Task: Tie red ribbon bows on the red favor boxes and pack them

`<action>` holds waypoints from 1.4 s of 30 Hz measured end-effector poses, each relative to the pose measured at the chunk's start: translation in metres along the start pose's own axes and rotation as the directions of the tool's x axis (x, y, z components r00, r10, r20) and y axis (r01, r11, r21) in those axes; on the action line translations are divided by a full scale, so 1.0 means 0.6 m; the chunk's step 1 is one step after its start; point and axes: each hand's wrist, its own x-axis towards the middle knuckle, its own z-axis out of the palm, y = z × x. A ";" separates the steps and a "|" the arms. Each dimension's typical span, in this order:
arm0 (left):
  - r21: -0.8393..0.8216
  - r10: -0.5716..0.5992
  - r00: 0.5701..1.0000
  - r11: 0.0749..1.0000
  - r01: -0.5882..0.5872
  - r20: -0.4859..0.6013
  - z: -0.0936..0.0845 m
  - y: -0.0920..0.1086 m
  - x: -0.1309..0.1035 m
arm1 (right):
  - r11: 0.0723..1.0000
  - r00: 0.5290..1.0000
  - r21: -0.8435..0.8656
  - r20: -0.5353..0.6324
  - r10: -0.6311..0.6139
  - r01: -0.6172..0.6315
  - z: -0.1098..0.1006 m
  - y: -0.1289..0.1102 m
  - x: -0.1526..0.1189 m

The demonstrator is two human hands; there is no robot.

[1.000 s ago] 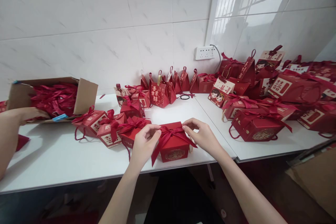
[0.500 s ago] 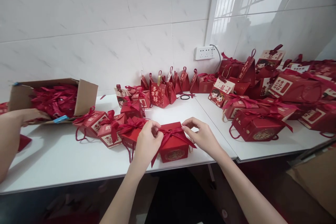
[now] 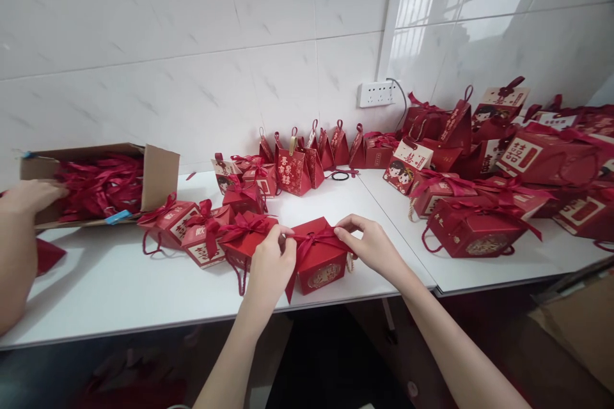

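Observation:
A red gift box (image 3: 319, 262) with a gold emblem on its front stands near the table's front edge. Across its top lies a red ribbon (image 3: 314, 238) tied in a bow. My left hand (image 3: 275, 259) pinches the bow's left side, fingers closed. On the other side my right hand (image 3: 367, 239) pinches the ribbon's right loop between thumb and fingers. One ribbon tail hangs down the box's left front. Just left of my left hand sits another red box with a bow (image 3: 247, 233), partly covered by that hand.
At left, another person's hand (image 3: 29, 198) reaches into a cardboard box (image 3: 160, 172) of red ribbons. Several finished-looking red boxes (image 3: 474, 230) crowd the right. Small triangular boxes (image 3: 293, 171) line the wall below a power strip (image 3: 377, 94). A black ring (image 3: 340, 176) lies on the white table (image 3: 119, 294).
The red box has turned slightly, its emblem showing more. My hands keep hold of the bow's two sides. The other person's hand has moved up and into the cardboard box.

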 end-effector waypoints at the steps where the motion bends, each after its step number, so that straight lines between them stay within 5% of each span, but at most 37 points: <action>1: -0.072 0.002 1.000 0.997 -0.001 0.019 0.000 -0.002 0.000 | 1.000 1.000 0.002 -0.004 -0.010 0.010 0.000 -0.001 0.001; 5: -0.377 0.031 0.991 0.926 0.019 0.127 -0.002 -0.009 0.002 | 0.996 0.999 0.083 0.014 -0.032 0.031 -0.002 -0.001 0.005; 8: -0.550 -0.038 0.971 0.818 0.167 0.238 -0.003 -0.008 0.008 | 0.988 1.000 0.152 0.014 -0.010 0.008 -0.005 -0.003 0.010; 11: -0.608 -0.085 0.947 0.748 0.266 0.311 -0.006 -0.003 0.012 | 0.985 0.999 0.170 0.015 0.036 -0.038 -0.007 -0.006 0.014; 17: -0.606 -0.066 0.932 0.743 0.285 0.357 -0.009 -0.003 0.012 | 0.972 0.999 0.234 0.008 0.031 -0.032 -0.005 0.001 0.015; 24: -0.315 -0.003 0.992 0.948 0.044 0.130 0.003 -0.020 0.010 | 0.940 0.993 0.329 -0.045 0.109 -0.089 0.001 0.010 0.009; 31: -0.003 -0.015 0.999 1.000 0.015 -0.029 0.008 -0.005 -0.007 | 0.943 0.984 0.304 -0.068 0.165 -0.137 0.001 0.005 0.001; 38: 0.002 0.083 0.983 0.996 -0.084 -0.162 0.027 -0.009 -0.015 | 0.825 0.962 0.520 -0.023 0.273 -0.222 0.012 0.013 0.008; 42: -0.153 0.011 0.990 0.988 -0.033 -0.143 0.034 -0.016 -0.018 | 0.773 0.939 0.572 -0.014 0.343 -0.274 0.012 0.012 0.008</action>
